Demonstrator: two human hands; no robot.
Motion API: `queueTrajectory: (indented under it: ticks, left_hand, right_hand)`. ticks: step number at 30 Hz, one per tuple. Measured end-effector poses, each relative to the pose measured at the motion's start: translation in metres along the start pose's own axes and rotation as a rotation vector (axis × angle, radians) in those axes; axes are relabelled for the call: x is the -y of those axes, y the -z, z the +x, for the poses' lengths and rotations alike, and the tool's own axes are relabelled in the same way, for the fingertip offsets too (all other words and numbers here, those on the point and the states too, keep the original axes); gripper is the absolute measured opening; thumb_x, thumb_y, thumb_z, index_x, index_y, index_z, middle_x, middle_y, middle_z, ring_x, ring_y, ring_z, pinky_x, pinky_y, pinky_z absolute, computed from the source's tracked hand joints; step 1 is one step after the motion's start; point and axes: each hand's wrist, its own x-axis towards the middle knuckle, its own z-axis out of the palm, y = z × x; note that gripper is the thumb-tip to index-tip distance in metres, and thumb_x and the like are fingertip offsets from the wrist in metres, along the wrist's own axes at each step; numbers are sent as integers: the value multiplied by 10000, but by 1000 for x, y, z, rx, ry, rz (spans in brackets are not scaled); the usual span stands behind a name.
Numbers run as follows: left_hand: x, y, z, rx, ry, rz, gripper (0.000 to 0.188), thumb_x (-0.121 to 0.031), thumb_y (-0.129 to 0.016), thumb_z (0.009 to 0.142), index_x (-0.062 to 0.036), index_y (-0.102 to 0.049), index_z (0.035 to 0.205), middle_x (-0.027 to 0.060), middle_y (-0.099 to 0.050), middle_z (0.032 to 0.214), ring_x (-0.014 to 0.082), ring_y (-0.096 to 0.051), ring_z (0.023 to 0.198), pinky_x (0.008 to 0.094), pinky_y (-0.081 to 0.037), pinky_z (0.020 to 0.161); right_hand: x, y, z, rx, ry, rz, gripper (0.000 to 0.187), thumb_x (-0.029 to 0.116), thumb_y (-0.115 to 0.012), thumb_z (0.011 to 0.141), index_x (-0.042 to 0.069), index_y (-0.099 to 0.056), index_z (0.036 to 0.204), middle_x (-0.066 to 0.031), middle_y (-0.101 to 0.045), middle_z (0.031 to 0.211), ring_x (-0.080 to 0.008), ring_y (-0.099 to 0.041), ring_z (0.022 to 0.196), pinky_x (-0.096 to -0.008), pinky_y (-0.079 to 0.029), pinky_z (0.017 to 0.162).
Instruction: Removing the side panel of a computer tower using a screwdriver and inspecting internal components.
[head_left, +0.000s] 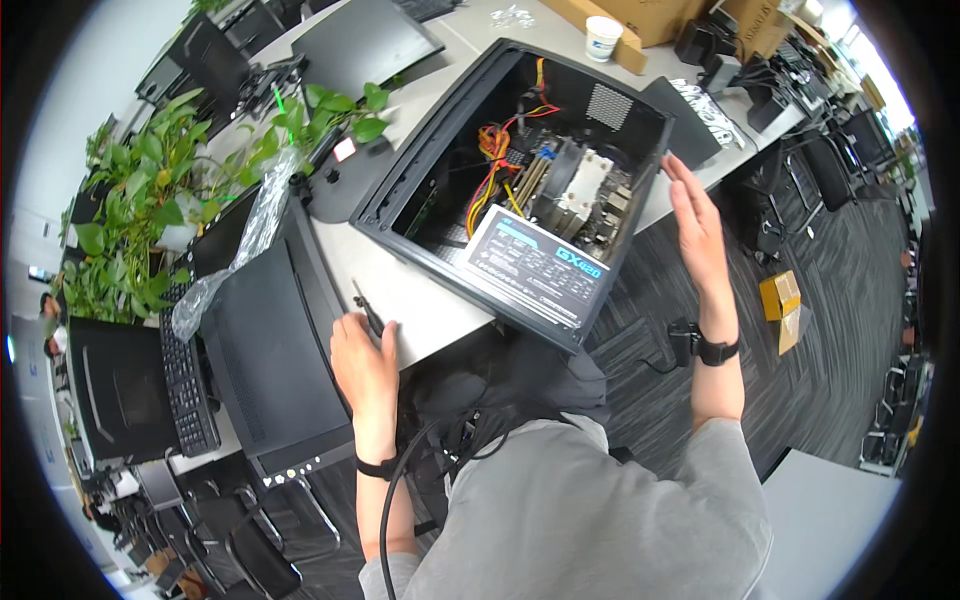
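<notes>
A black computer case (395, 190) lies on its side on the desk with its inside exposed. It contains a power supply with a white label (530, 268), a CPU cooler (583, 187) and red, yellow and black cables (492, 146). My right hand (700, 235) is at the case's right edge, fingers stretched out and fingertips at or against its outer wall; it grips nothing. On the near edge of the desk rests my left hand (364, 362), closed around the handle of a small dark screwdriver (370, 310), its tip pointing away from me. Part of the handle is hidden by the fingers.
A black panel (270, 345) lies left of my left hand, beside a keyboard (187, 385) and crumpled clear plastic (240, 255). Leafy plants (150, 200) stand behind. A paper cup (602, 38) and cardboard boxes (650, 18) are at the back. An orange box (780, 297) lies on the floor.
</notes>
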Motion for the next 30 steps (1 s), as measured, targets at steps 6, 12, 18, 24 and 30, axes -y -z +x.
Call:
queueTrajectory:
  ticks: [6, 12, 18, 24, 30]
  left_hand:
    - [13, -13, -9, -40, -9, -98, 247, -66, -732, 870, 18, -610, 1067, 182, -661, 980, 388, -616, 976, 467, -494, 849]
    - [22, -8, -9, -8, 55, -204, 215, -57, -704, 904, 64, -691, 1081, 171, -651, 922, 285, -644, 771, 392, -524, 726]
    - [28, -4, -23, -71, 187, -531, 224, -83, -685, 968, 54, -686, 1145, 55, -637, 911, 144, -585, 769, 296, -496, 720]
    - [20, 13, -54, 4, 276, -1198, 296, -121, -657, 1025, 34, -609, 1272, 36, -666, 998, 96, -557, 814, 235, -462, 748]
    - [-14, 30, -77, 290, 71, -1462, 300, -135, -688, 988, 8, -591, 1233, 102, -667, 1040, 142, -600, 831, 259, -486, 769]
  right_hand:
    - [-5, -15, -6, -100, 132, -56, 580, 321, -615, 1064, -41, -486, 1498, -190, -588, 1481, -270, -521, 1411, -369, -370, 1178]
    - [-11, -29, -23, -309, 107, 117, 496, 243, -645, 1040, -12, -533, 1450, -159, -648, 1386, -252, -610, 1280, -385, -484, 1053]
    - [-6, -32, -37, -367, 183, 49, 476, 177, -693, 986, 8, -565, 1412, -130, -660, 1340, -236, -634, 1212, -350, -506, 972]
    - [10, -24, -58, -390, 257, -74, 346, 82, -736, 918, 14, -662, 1249, -110, -672, 1218, -211, -674, 1061, -321, -527, 865]
    - [37, -32, -106, -237, 321, 3, 248, 36, -768, 869, 0, -703, 1105, -120, -697, 1112, -224, -699, 919, -327, -564, 800]
